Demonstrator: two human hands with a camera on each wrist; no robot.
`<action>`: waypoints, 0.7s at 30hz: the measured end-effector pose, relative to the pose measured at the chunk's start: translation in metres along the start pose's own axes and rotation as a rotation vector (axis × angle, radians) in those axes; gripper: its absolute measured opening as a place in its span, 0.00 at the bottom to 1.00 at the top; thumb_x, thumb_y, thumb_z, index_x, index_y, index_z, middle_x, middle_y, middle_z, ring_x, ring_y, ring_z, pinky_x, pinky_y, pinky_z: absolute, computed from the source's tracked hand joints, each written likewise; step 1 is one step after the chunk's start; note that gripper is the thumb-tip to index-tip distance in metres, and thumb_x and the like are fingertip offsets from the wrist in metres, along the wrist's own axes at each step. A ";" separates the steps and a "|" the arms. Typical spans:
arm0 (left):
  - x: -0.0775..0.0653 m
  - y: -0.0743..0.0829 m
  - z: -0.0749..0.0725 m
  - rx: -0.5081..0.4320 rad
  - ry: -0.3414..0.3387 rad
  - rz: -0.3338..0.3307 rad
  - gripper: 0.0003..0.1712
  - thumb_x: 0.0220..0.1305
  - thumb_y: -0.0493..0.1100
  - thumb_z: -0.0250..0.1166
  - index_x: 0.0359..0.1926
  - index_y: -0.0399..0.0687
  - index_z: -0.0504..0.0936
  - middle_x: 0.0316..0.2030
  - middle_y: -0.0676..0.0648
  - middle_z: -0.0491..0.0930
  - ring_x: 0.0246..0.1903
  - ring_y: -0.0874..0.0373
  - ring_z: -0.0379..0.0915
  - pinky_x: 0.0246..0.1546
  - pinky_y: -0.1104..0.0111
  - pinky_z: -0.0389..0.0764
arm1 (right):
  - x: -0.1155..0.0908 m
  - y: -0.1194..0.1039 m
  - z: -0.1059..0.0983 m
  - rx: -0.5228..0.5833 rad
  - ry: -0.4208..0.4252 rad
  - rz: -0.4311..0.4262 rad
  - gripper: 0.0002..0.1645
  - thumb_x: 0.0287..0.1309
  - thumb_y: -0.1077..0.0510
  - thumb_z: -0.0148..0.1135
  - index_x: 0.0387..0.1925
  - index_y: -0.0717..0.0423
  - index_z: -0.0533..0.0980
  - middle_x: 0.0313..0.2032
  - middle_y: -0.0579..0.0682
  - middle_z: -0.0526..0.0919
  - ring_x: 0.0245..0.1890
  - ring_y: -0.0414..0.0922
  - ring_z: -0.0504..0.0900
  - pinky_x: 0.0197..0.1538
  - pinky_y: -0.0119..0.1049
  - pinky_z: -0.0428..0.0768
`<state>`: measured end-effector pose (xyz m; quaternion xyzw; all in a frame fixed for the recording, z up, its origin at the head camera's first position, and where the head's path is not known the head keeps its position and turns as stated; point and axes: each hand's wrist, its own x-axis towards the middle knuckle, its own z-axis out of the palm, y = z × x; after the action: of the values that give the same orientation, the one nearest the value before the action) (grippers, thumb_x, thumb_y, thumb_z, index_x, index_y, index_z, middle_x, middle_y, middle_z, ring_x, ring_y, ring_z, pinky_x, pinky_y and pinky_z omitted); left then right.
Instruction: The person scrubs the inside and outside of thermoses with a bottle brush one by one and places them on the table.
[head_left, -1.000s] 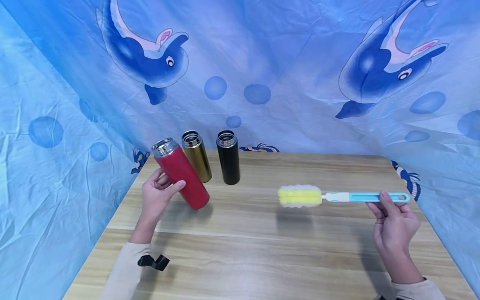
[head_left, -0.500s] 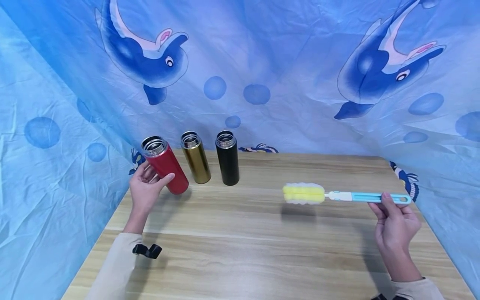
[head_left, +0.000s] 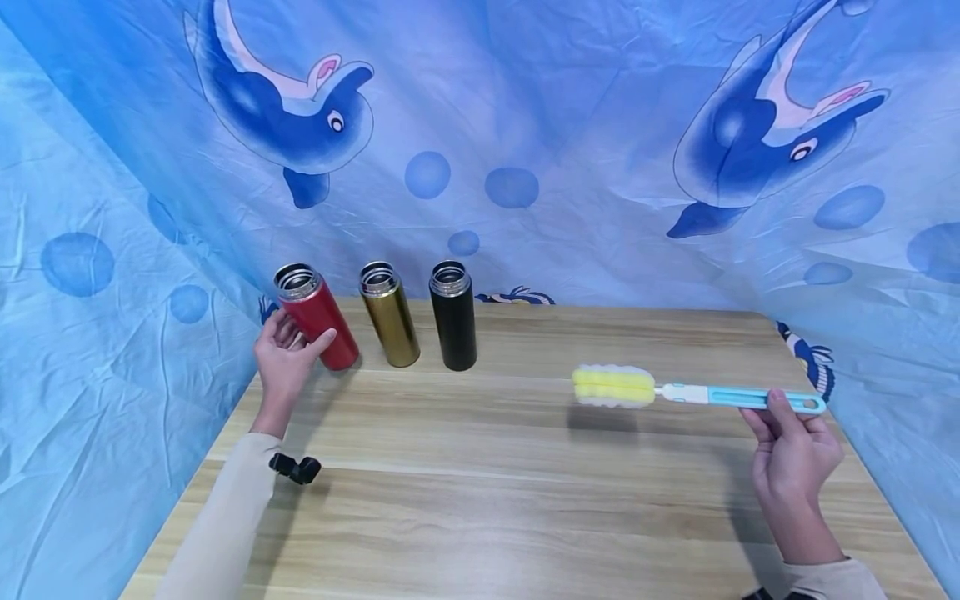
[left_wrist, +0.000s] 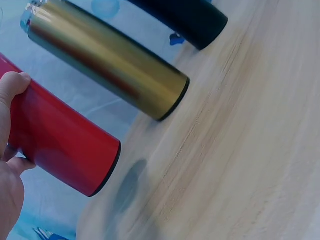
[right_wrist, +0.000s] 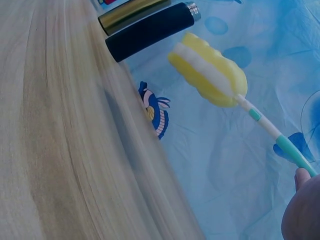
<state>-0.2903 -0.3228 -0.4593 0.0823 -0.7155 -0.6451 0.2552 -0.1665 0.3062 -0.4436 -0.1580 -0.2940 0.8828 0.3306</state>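
Left hand [head_left: 283, 367] around red bottle [head_left: 322, 315] near edge [head_left: 192, 493], right hand [head_left: 797, 467] around brush [head_left: 690, 393] (tabletop [head_left: 480, 475] between)

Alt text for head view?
Left hand holds a lidless red cylindrical flask; beside it, a gold metallic flask and a black flask stand upright on a pale wooden table. Right hand grips a turquoise-handled brush with yellow-white sponge head. Blue dolphin-print fabric hangs behind.

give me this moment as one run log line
left hand: grips red bottle, base seemingly just off table | right hand: holds brush above table | gold bottle, black bottle: open, standing on table
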 end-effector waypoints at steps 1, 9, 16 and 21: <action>0.002 -0.002 0.000 0.000 0.001 0.000 0.45 0.51 0.39 0.82 0.69 0.50 0.72 0.66 0.41 0.76 0.62 0.51 0.76 0.65 0.61 0.75 | 0.000 0.000 -0.001 0.001 -0.003 0.005 0.10 0.57 0.76 0.68 0.41 0.76 0.79 0.28 0.63 0.85 0.23 0.51 0.89 0.28 0.37 0.86; 0.011 -0.014 0.001 -0.074 0.029 -0.014 0.46 0.47 0.36 0.83 0.68 0.49 0.73 0.64 0.40 0.77 0.60 0.53 0.77 0.64 0.63 0.76 | -0.002 0.000 -0.002 -0.029 0.003 0.029 0.11 0.57 0.75 0.68 0.42 0.75 0.79 0.29 0.62 0.86 0.24 0.50 0.89 0.29 0.36 0.86; 0.015 -0.022 -0.001 -0.038 0.048 -0.072 0.48 0.49 0.40 0.83 0.71 0.51 0.71 0.68 0.42 0.74 0.66 0.49 0.73 0.68 0.59 0.71 | -0.003 -0.003 -0.004 -0.066 0.028 0.060 0.13 0.57 0.72 0.70 0.45 0.73 0.80 0.32 0.61 0.87 0.26 0.49 0.90 0.31 0.35 0.86; 0.016 -0.026 -0.001 -0.046 0.052 -0.082 0.48 0.47 0.40 0.84 0.70 0.51 0.72 0.67 0.42 0.75 0.64 0.50 0.74 0.68 0.60 0.72 | -0.003 -0.004 -0.005 -0.082 0.039 0.072 0.15 0.56 0.71 0.72 0.46 0.71 0.81 0.33 0.60 0.87 0.27 0.48 0.90 0.32 0.35 0.86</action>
<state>-0.3094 -0.3348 -0.4799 0.1226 -0.6895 -0.6691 0.2489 -0.1600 0.3089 -0.4445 -0.1989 -0.3177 0.8780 0.2976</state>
